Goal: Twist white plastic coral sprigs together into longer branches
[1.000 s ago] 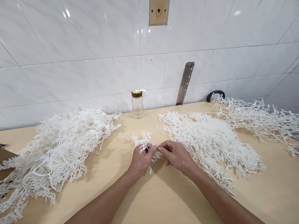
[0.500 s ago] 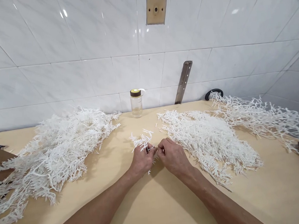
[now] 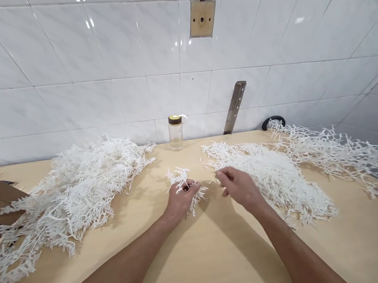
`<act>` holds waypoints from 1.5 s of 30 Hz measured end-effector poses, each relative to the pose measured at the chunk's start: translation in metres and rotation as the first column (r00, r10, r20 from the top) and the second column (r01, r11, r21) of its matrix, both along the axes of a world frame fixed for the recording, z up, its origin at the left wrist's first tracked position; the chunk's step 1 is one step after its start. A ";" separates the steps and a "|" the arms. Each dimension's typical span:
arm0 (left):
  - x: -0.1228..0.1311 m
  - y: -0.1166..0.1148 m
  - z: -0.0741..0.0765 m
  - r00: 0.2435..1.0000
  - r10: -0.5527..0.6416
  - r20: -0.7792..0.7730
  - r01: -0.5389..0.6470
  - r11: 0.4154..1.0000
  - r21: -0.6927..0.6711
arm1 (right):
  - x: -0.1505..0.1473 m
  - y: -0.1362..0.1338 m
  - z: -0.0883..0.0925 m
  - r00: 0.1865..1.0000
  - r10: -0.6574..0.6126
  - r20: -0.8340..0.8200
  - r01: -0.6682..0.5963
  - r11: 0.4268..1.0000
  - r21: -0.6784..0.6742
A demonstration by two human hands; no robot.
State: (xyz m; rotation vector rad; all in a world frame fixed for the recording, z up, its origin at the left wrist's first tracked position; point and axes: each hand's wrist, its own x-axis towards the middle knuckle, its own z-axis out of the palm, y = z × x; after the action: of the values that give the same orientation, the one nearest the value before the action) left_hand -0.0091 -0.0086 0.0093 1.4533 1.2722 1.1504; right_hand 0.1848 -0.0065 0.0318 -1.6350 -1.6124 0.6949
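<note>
The plastic sprig [image 3: 182, 178] in our left hand [image 3: 180, 200] is plain white, and so are the left pile [image 3: 73, 195], the middle pile [image 3: 271, 175] and the right pile [image 3: 330, 150]. The surface [image 3: 215, 251] is pale beige wood. The wall tiles [image 3: 107, 57] are glossy white with faint grey veins. The jar [image 3: 176, 136] is clear, its lid [image 3: 175, 119] brown and yellow.

Nothing written could be read: no text, label, brand, number or sign. The clear bottle [image 3: 176, 133] at the far edge of the table showed a brown and yellow cap with no legible print. The tan wall plate [image 3: 202, 18] above it was plain. The white plastic sprigs [image 3: 182, 180] in the left hand [image 3: 179, 199] bore no marks.
</note>
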 end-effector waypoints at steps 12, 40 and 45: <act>-0.001 0.003 -0.003 1.000 -0.002 -0.019 0.003 0.999 0.036 | -0.028 -0.007 -0.015 0.957 0.196 -0.215 -0.222 0.970 -0.103; -0.001 0.005 -0.004 0.993 -0.108 0.043 0.107 0.994 0.013 | -0.035 -0.013 -0.016 0.971 0.092 -0.221 -0.074 0.993 0.086; -0.001 0.005 -0.003 0.995 -0.079 0.067 0.079 0.997 -0.001 | -0.036 -0.013 -0.012 0.947 0.116 -0.300 -0.105 0.993 0.050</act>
State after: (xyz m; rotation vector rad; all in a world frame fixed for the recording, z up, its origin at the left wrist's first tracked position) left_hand -0.0103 -0.0031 0.0063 1.4376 1.1604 1.1341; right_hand 0.1483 -0.0198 0.0193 -1.3453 -1.4897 0.9231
